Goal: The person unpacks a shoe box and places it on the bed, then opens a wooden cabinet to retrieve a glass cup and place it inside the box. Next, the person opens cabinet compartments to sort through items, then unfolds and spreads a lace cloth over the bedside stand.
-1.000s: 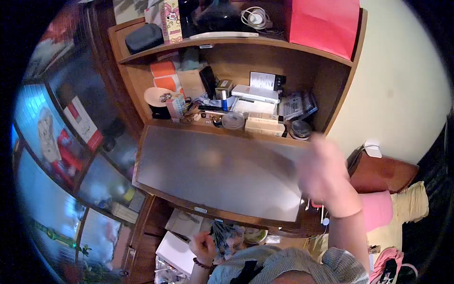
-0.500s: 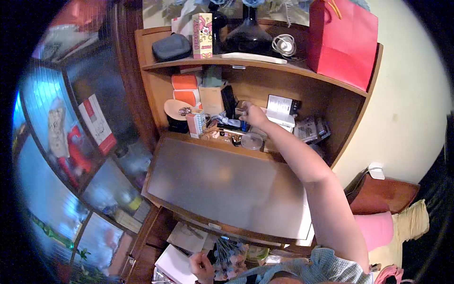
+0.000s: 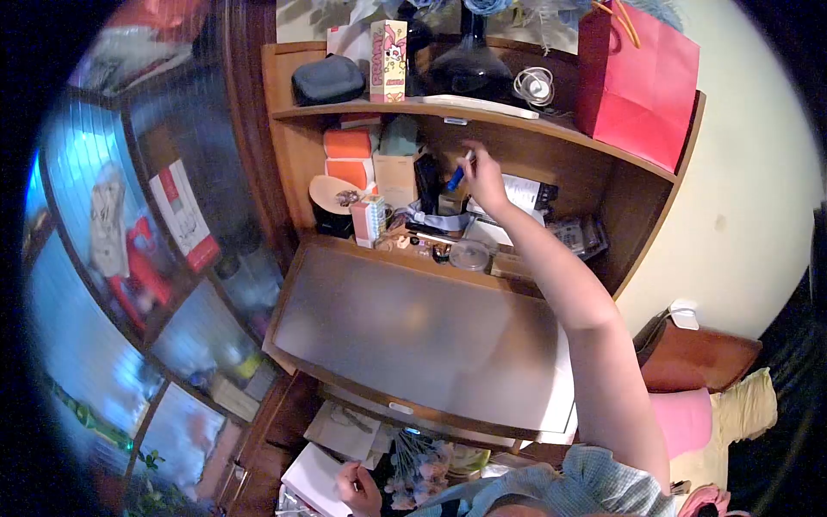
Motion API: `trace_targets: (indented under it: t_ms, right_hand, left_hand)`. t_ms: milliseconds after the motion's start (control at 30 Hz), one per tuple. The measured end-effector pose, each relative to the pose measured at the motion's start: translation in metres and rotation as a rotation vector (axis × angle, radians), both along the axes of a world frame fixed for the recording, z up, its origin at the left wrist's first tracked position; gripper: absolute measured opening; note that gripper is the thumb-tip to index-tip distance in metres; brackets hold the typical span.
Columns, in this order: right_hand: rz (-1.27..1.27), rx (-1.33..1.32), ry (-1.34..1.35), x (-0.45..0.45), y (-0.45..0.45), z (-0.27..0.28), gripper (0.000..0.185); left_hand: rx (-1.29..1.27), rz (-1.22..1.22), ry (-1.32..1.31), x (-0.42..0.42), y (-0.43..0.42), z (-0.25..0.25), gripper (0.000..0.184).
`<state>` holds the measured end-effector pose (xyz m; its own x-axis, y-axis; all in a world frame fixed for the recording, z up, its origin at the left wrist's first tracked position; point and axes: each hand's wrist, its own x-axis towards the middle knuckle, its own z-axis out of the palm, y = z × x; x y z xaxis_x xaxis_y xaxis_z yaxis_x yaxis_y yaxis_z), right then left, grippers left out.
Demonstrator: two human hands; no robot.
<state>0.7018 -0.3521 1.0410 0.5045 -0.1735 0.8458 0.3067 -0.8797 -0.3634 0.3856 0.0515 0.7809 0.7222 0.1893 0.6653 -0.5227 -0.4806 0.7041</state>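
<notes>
The blue tube [image 3: 455,179] has risen behind the grey desktop [image 3: 405,323], clamped in right fingers [image 3: 477,155]; left fingers [image 3: 350,480] unclear.

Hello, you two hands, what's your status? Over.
Right hand gripping blue-and-white tube, tilted. Left hand low, loosely curled, contents unclear. Clear round container and other clutter nearby.

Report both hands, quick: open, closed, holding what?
Left hand: loosely curled, no object visible in it; whether fully closed cannot be told.
Right hand: closed, holding a slim blue-and-white cylinder.
</notes>
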Motion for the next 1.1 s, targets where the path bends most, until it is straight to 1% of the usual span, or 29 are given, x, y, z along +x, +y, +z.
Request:
trace_targets:
  t_ms: [67,100,133,167,200,300,400,433,500,600,700,800,833,900,967,1000,1067,1100]
  right_hand:
    - [0.032,0.009,0.119,0.002,-0.001,-0.010,0.032]
    - [0.100,-0.051,0.108,0.002,-0.002,-0.017,0.032]
    - [0.147,-0.207,0.030,0.011,-0.012,-0.031,0.030]
    - [0.114,-0.170,0.201,0.008,-0.011,-0.033,0.029]
    - [0.080,-0.131,0.371,0.005,-0.009,-0.037,0.027]
    - [0.003,-0.286,0.389,0.008,-0.015,-0.056,0.024]
    - [0.054,-0.138,0.480,0.029,-0.027,-0.075,0.023]
    - [0.061,-0.103,0.540,0.029,-0.026,-0.073,0.025]
    - [0.076,-0.136,0.498,0.028,-0.025,-0.070,0.026]
    - [0.065,-0.201,0.469,0.023,-0.026,-0.055,0.027]
    - [0.032,-0.286,0.407,0.009,-0.031,-0.023,0.026]
    - [-0.013,-0.326,0.375,-0.010,-0.046,0.012,0.022]
    - [-0.030,-0.331,0.371,-0.016,-0.053,0.022,0.020]
    - [-0.152,-0.419,0.412,-0.032,-0.067,0.036,0.019]
    - [-0.230,-0.459,0.450,-0.045,-0.083,0.044,0.019]
    - [-0.271,-0.471,0.523,-0.053,-0.089,0.044,0.018]
    - [-0.350,-0.489,0.669,-0.076,-0.091,0.048,0.017]
    - [-0.340,-0.469,0.724,-0.076,-0.102,0.038,0.018]
  left_hand:
    - [-0.051,0.011,0.129,0.000,0.001,-0.011,0.009]
    - [-0.078,0.018,0.192,0.001,0.001,-0.015,0.007]
    - [-0.042,0.014,0.104,0.003,-0.004,-0.001,0.009]
    - [-0.004,0.012,0.016,0.004,-0.012,0.024,0.017]
    - [0.034,0.012,-0.071,0.005,-0.016,0.037,0.025]
    - [0.053,-0.028,-0.065,0.009,-0.015,0.022,0.022]
    - [0.117,-0.022,-0.019,0.010,-0.014,0.017,0.020]
    - [0.122,-0.034,0.008,0.009,-0.013,0.012,0.020]
    - [0.136,-0.061,0.066,0.006,-0.009,0.003,0.020]
    - [0.150,-0.064,0.059,0.001,-0.009,0.008,0.021]
    - [0.142,-0.064,0.001,-0.001,-0.012,0.018,0.021]
    - [0.125,-0.154,-0.047,0.002,-0.008,0.007,0.022]
    - [0.131,-0.142,0.013,0.000,-0.008,0.005,0.022]
    - [0.141,-0.117,0.130,-0.006,-0.011,0.002,0.022]
    - [0.137,-0.141,0.140,-0.007,-0.015,0.002,0.023]
    - [0.135,-0.154,0.144,-0.007,-0.017,0.003,0.023]
    - [0.157,-0.184,0.057,-0.003,-0.020,0.004,0.024]
    - [0.168,-0.198,0.013,0.000,-0.021,0.003,0.024]
